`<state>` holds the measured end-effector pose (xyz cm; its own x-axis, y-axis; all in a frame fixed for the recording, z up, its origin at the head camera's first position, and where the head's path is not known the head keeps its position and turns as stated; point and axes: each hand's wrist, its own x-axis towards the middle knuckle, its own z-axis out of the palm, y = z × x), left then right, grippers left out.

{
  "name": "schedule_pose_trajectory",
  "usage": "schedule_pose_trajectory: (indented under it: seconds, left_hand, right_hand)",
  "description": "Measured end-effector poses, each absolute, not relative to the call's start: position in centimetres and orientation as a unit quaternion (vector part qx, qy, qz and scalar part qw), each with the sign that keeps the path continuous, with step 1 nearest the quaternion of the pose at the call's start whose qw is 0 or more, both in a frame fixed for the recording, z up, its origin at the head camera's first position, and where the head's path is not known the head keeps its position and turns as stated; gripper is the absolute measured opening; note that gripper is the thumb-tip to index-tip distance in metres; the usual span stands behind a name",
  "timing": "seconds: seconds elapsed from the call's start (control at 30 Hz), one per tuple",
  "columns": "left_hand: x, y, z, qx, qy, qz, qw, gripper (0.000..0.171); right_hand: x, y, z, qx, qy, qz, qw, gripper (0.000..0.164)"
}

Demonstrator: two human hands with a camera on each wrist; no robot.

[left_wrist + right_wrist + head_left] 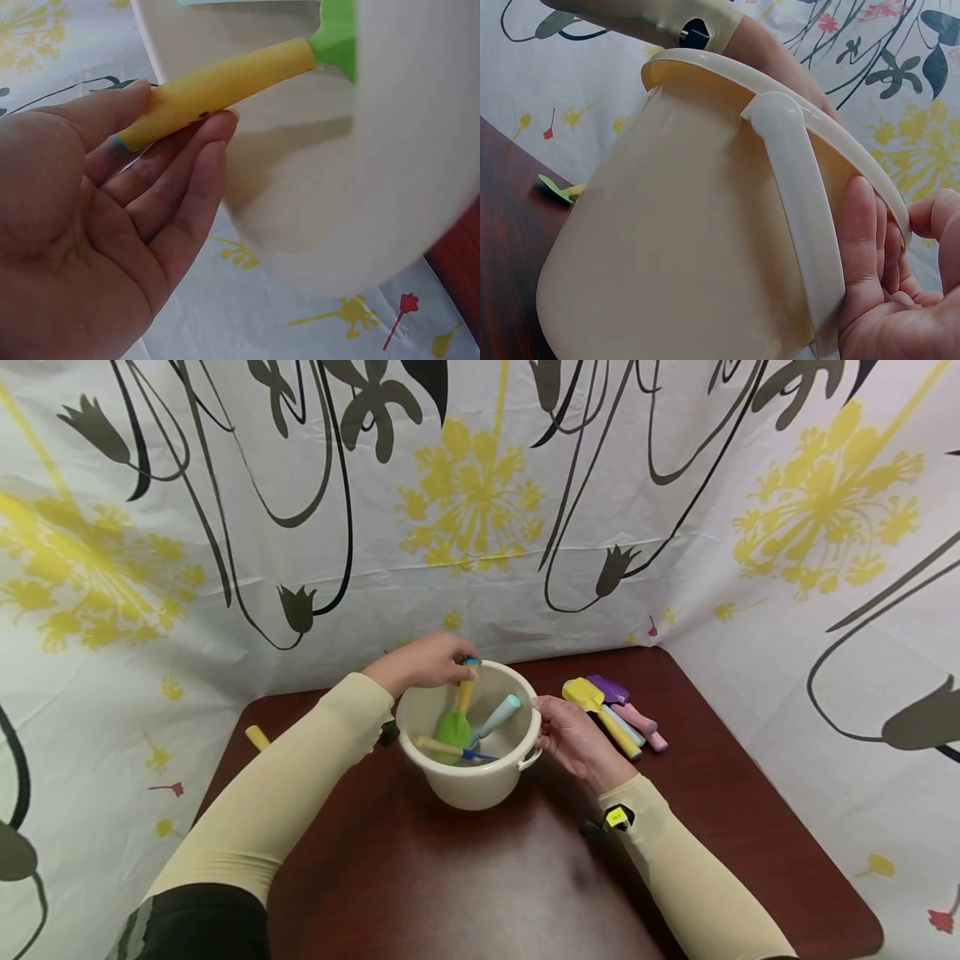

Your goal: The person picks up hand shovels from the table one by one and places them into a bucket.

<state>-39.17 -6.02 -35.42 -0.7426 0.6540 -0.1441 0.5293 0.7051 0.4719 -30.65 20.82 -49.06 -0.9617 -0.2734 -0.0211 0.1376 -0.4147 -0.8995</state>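
Observation:
A cream bucket (472, 789) is on the table, tilted towards me. My left hand (435, 658) reaches over its far left rim and pinches the yellow handle of a green toy shovel (453, 731), whose blade is down inside the bucket. In the left wrist view, thumb and fingers hold the handle (232, 79) near its end. My right hand (573, 739) grips the bucket's right rim, thumb on one side and fingers under the lip (862, 161). Inside the bucket also lie a tool with a light blue handle (501, 714) and one with a yellow handle and blue neck (441, 746).
Right of the bucket lie a yellow toy shovel (585, 695), a purple shovel (609, 689) and pink and light blue handles. At the left, a yellow handle (257, 737) sticks out behind my forearm. Patterned cloth (480, 602) hangs behind the dark red table (465, 877).

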Motion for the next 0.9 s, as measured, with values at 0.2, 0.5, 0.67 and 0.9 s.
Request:
schedule_pose_trajectory:
  seconds: [0.2, 0.5, 0.67, 0.9]
  left_hand:
    - [-39.35, -5.52, -35.76, 0.315, 0.917, 0.177, 0.169, 0.014]
    - [-39.71, -5.71, -35.68, 0.355, 0.906, 0.131, 0.190, 0.018]
    - [-39.63, -5.45, -35.60, 0.362, 0.903, 0.109, 0.205, 0.018]
    - [-39.41, -5.04, -35.47, 0.357, 0.906, 0.083, 0.213, 0.021]
  right_hand:
    - [-30.68, 20.75, -49.07, -0.060, 0.528, -0.838, 0.123, 0.030]
    - [-30.67, 20.72, -48.89, -0.061, 0.533, -0.835, 0.123, 0.030]
    - [-30.63, 20.70, -48.92, -0.062, 0.533, -0.835, 0.126, 0.030]
    - [-30.62, 20.78, -48.99, -0.063, 0.533, -0.834, 0.125, 0.029]
